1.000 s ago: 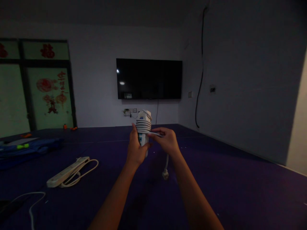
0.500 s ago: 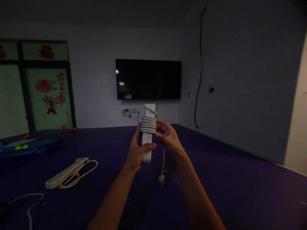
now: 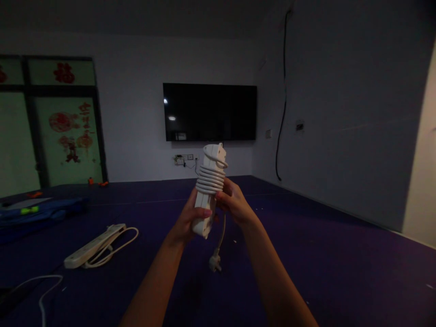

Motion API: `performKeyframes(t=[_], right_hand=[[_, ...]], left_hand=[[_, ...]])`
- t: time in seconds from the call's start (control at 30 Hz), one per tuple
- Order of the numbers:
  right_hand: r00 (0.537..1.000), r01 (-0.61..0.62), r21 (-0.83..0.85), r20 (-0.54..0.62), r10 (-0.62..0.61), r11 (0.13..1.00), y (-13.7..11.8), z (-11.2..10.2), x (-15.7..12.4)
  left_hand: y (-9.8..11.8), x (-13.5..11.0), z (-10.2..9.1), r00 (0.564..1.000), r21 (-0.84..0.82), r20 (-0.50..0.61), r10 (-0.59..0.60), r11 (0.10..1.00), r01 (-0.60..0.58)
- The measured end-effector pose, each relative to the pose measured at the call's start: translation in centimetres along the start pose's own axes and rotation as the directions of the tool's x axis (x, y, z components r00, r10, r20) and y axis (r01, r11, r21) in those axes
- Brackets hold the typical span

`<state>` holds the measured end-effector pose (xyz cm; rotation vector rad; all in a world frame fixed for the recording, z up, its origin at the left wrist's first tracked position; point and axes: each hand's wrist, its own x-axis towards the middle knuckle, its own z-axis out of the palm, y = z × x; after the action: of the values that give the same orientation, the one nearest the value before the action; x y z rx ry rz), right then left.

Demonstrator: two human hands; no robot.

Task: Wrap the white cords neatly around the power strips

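A white power strip is held up in front of me, tilted slightly, with its cord wound round it in several coils. My left hand is closed around the strip's lower part, thumb across its front. At the coils' right side, my right hand is closed with thumb and fingers pinching the cord; some fingertips are hidden behind the strip. The cord's loose end hangs below, and a plug dangles from it above the floor.
Another white power strip with a looped cord lies on the dark purple floor at left. Near it is a white cable. Blue cloth lies farther back. A television hangs on the far wall.
The held power strip has tilted and turned, showing more of its side. Both hands have shifted slightly left and down, and the dangling plug has swung left.
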<state>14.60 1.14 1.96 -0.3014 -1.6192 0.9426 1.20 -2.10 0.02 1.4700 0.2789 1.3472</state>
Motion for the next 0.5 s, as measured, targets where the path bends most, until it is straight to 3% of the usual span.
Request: performKeyframes(t=[0.17, 0.33, 0.43, 0.5], right_hand=[[0.998, 0.056, -0.041, -0.009, -0.056, 0.998, -0.2, -0.1, 0.1], [0.985, 0.134, -0.128, -0.092, -0.146, 0.983, -0.1, 0.8, 0.4], [0.963, 0.14, -0.169, -0.206, -0.174, 0.976, 0.0, 1.1, 0.4], [0.948, 0.122, -0.194, -0.268, -0.173, 0.973, 0.1, 1.3, 0.4]], left_hand=[[0.3, 0.4, -1.1, 0.998, 0.228, -0.022, 0.062, 0.972, -0.055], [-0.5, 1.2, -0.9, 0.957, 0.403, -0.08, 0.279, 0.887, -0.225], [-1.4, 1.4, -0.4, 0.884, 0.625, -0.038, 0.466, 0.701, -0.342], [-2.0, 1.3, 0.0, 0.837, 0.787, -0.019, 0.547, 0.525, -0.325]])
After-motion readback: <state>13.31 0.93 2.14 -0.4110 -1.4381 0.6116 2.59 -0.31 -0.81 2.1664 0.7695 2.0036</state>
